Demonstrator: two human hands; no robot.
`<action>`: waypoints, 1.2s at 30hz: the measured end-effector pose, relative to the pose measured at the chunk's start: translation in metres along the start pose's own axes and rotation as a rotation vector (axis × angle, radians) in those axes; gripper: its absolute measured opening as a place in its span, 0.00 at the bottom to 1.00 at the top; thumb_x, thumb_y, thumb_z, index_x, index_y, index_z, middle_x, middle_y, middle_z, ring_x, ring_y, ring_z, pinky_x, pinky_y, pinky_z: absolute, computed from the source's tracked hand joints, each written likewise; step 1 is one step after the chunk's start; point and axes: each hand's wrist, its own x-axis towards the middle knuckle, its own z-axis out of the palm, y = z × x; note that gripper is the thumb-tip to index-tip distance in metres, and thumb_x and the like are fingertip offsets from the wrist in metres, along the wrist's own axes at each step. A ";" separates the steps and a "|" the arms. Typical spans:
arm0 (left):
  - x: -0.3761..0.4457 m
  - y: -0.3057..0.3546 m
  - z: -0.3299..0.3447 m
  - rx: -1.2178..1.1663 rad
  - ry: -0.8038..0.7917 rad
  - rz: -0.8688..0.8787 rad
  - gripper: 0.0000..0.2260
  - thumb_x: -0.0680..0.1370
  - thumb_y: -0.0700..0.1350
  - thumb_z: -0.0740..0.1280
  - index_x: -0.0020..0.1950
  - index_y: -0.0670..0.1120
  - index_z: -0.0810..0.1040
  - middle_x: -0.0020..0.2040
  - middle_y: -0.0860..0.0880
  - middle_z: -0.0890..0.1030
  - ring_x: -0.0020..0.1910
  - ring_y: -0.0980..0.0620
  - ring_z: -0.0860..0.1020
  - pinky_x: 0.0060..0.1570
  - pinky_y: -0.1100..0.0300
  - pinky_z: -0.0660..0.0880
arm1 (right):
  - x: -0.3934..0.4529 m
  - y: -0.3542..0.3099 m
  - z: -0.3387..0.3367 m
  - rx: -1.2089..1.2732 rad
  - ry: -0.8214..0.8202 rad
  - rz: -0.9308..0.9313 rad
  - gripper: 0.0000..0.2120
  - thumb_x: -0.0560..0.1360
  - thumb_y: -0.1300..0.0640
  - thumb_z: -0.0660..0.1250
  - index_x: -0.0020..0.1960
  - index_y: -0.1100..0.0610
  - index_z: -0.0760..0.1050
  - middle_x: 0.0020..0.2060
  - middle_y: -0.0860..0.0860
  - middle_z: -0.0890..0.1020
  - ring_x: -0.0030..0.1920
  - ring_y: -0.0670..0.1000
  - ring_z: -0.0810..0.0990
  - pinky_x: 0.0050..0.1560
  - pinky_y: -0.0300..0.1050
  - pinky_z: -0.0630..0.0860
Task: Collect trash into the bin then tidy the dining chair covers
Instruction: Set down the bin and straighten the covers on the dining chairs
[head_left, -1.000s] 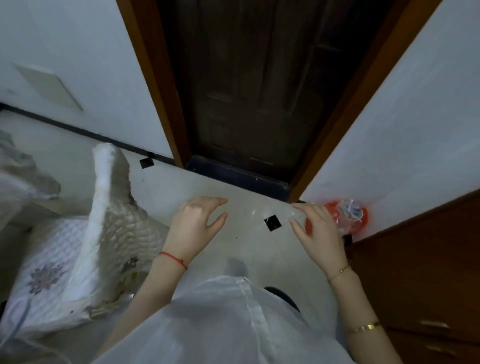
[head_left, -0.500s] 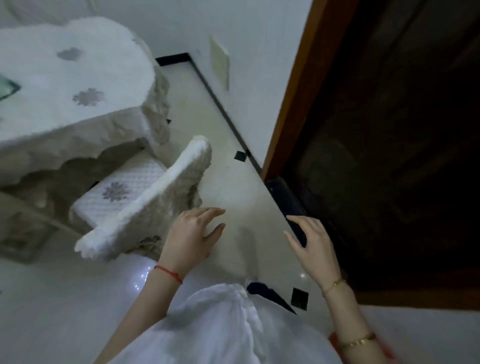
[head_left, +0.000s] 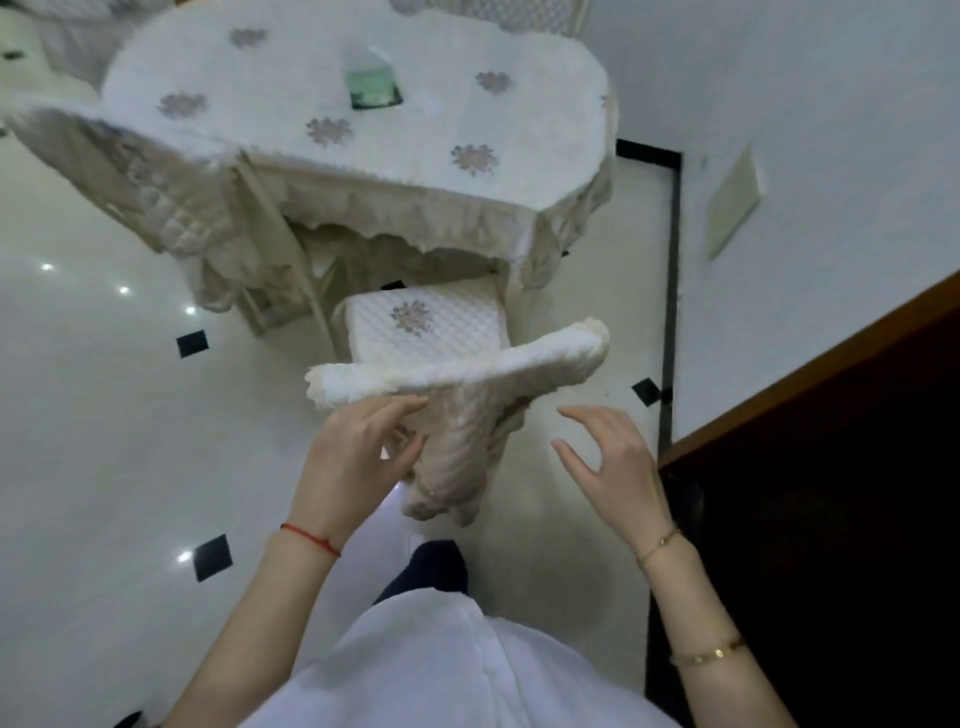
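Both your hands are raised in front of the dining chair, and neither holds anything. Your left hand hovers just under the fluffy top edge of the chair cover, its fingers loosely spread and reaching toward the draped back; whether they touch the fabric, I cannot tell. Your right hand sits apart to the right, fingers spread and slightly curled, clear of the cover.

The step in hand looks like straightening this cover. Take the top edge at both corners, one hand each, and pull evenly so the quilted back panel hangs flat rather than bunched. Then smooth the seat pad, which is tucked partly under the covered surface.

Mind the room: the dark wooden door stands close on your right, so there is little space for that elbow. The tiled floor on your left is open, so step that way if you need to shift the chair.
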 end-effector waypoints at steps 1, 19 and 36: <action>0.005 -0.006 0.000 0.014 0.009 -0.023 0.14 0.72 0.45 0.74 0.57 0.49 0.81 0.48 0.52 0.83 0.45 0.51 0.80 0.46 0.56 0.77 | 0.013 -0.001 0.004 0.008 -0.010 -0.026 0.16 0.74 0.55 0.71 0.61 0.57 0.77 0.54 0.50 0.81 0.56 0.49 0.76 0.61 0.39 0.69; 0.088 -0.079 0.048 -0.157 -0.337 -0.007 0.23 0.70 0.57 0.74 0.62 0.50 0.79 0.57 0.54 0.82 0.54 0.55 0.79 0.53 0.70 0.69 | 0.132 0.021 0.076 0.112 -0.267 -0.087 0.29 0.65 0.35 0.72 0.60 0.50 0.77 0.58 0.43 0.79 0.62 0.46 0.74 0.68 0.55 0.65; 0.108 -0.114 0.073 -0.152 -0.334 -0.006 0.27 0.67 0.68 0.64 0.61 0.58 0.80 0.51 0.55 0.85 0.49 0.53 0.82 0.46 0.58 0.76 | 0.161 0.046 0.083 0.120 -0.233 -0.050 0.29 0.56 0.30 0.74 0.49 0.47 0.82 0.45 0.43 0.83 0.49 0.47 0.79 0.56 0.52 0.72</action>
